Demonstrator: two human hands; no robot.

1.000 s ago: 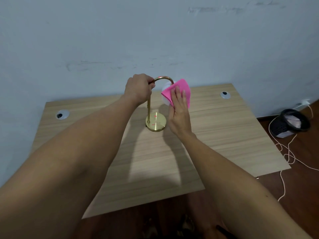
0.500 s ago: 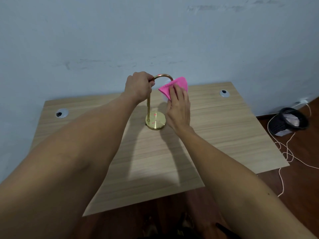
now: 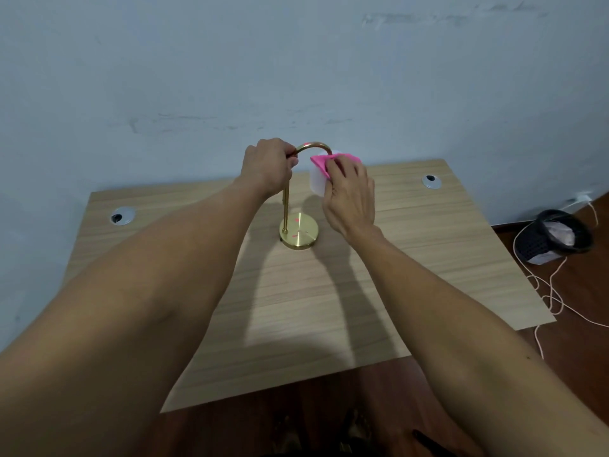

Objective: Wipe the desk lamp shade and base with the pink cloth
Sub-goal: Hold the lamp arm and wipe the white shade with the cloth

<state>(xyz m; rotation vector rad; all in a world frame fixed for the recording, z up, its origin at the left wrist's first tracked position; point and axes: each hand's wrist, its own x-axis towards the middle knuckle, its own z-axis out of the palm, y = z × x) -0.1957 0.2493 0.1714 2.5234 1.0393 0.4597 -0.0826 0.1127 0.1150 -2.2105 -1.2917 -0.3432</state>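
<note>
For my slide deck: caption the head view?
Left hand steadies brass lamp; right hand wipes shade with pink cloth.

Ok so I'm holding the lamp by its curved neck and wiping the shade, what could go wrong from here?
1. The lamp is a thin brass stem on a small round base; pressing sideways with the pink cloth could tip it if the left hand loosens.
2. The right hand covers most of the white shade, so spots may get missed.
3. The base looks unwiped.

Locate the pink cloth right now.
Head view, centre: the pink cloth is pressed by the right hand onto the white shade, beside the left hand.
</note>
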